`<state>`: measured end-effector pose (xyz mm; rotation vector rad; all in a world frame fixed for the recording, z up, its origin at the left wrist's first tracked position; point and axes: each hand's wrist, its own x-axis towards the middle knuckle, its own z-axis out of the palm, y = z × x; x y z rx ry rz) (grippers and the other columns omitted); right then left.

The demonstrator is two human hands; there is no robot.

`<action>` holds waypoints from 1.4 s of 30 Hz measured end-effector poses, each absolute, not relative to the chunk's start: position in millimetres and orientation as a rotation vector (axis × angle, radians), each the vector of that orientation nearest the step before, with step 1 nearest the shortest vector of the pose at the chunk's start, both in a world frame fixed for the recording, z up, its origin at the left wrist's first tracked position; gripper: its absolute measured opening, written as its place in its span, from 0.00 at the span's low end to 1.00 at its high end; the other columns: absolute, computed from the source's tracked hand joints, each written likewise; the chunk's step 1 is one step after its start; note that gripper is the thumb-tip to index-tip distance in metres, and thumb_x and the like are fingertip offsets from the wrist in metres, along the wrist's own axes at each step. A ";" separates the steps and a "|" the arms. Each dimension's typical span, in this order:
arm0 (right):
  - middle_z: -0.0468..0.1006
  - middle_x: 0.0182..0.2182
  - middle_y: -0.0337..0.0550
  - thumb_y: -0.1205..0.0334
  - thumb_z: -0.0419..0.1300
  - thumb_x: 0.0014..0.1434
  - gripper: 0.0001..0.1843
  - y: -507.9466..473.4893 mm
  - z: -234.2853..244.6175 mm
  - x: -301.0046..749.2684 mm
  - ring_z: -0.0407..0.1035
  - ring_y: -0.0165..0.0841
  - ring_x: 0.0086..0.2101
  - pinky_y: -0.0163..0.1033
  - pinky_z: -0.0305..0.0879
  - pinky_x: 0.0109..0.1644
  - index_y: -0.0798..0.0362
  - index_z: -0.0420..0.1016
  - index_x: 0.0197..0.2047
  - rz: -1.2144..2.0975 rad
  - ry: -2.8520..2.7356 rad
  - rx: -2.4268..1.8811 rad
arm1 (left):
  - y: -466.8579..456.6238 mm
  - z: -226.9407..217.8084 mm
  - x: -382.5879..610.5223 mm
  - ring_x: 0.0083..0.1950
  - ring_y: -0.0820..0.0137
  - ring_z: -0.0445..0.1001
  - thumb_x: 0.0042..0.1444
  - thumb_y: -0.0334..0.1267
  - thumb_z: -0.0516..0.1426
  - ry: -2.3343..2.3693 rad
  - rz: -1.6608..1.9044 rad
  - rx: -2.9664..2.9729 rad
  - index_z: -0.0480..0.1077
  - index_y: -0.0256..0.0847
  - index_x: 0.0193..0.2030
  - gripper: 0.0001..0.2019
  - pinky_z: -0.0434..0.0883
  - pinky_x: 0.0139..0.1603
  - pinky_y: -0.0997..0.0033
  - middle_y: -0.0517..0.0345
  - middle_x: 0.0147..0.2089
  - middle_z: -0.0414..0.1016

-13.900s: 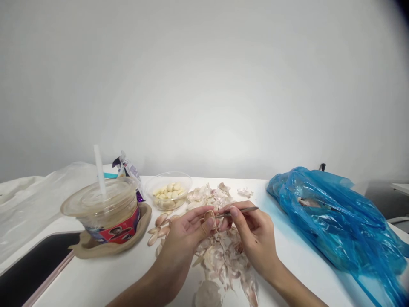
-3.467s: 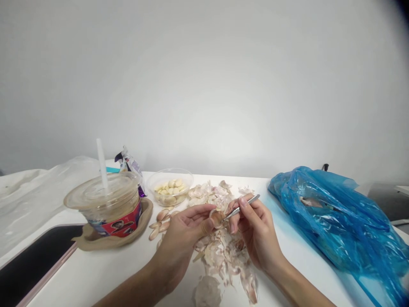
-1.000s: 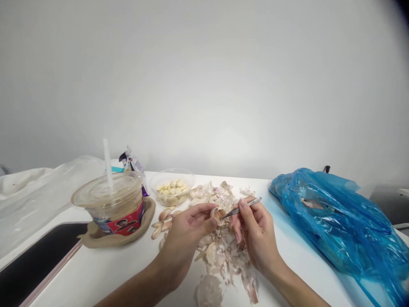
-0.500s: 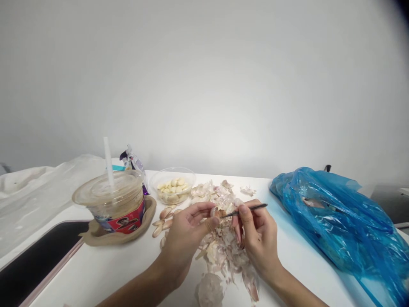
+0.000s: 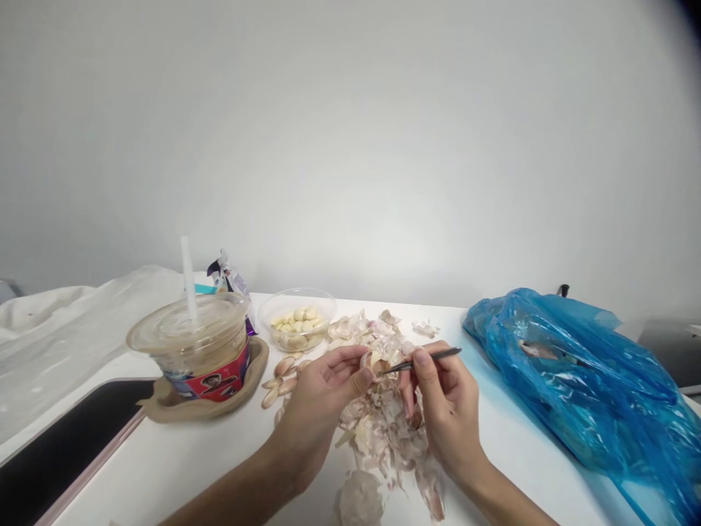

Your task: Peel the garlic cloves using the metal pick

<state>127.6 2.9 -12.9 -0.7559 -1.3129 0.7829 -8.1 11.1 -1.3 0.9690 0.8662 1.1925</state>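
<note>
Above garlic skins (image 5: 380,442), our left hand (image 5: 323,391) pinches a clove (image 5: 376,360), right hand (image 5: 449,398) a tool (image 5: 445,353); open desk (image 5: 501,420) adjoins a blue bag (image 5: 575,387).

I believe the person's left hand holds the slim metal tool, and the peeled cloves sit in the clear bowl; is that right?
Not quite: the head view shows the slim metal tool in the right hand, not the left hand. The peeled cloves do sit in the clear bowl.

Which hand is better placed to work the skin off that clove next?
Probably the right hand: it grips the thin tool, whose tip is at the clove. The left hand is busy pinching the clove.
</note>
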 end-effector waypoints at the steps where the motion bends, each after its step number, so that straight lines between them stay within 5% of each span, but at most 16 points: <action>1: 0.66 0.16 0.32 0.60 0.49 0.63 0.12 3.0 -13.1 127.4 0.59 0.21 0.14 0.27 0.55 0.19 0.54 0.61 0.29 0.786 -1.309 -0.755 | 10.6 -0.8 -7.9 0.51 0.62 0.68 0.46 0.34 0.61 0.866 1.193 0.967 0.66 0.35 0.42 0.15 0.63 0.51 0.63 0.48 0.44 0.74; 9: 0.65 0.14 0.31 0.59 0.49 0.63 0.11 1.9 -14.2 128.5 0.57 0.21 0.14 0.27 0.55 0.19 0.54 0.60 0.30 0.846 -1.315 -0.739 | 9.7 -1.3 -7.5 0.43 0.69 0.71 0.45 0.35 0.62 0.867 1.199 0.947 0.68 0.37 0.39 0.13 0.65 0.47 0.70 0.55 0.38 0.76; 24: 0.69 0.17 0.33 0.59 0.51 0.62 0.11 4.6 -17.1 126.9 0.57 0.18 0.12 0.23 0.50 0.16 0.55 0.61 0.31 0.939 -1.225 -0.704 | 9.8 2.8 -6.1 0.43 0.68 0.73 0.46 0.33 0.61 0.868 1.214 0.846 0.69 0.36 0.40 0.13 0.66 0.46 0.72 0.53 0.36 0.78; 42: 0.61 0.10 0.28 0.55 0.51 0.61 0.16 5.6 -15.1 125.9 0.50 0.20 0.11 0.28 0.43 0.17 0.55 0.60 0.26 1.106 -1.158 -0.672 | 10.9 4.2 -5.8 0.42 0.69 0.75 0.50 0.33 0.58 0.731 1.280 0.806 0.71 0.38 0.41 0.11 0.69 0.44 0.75 0.55 0.38 0.79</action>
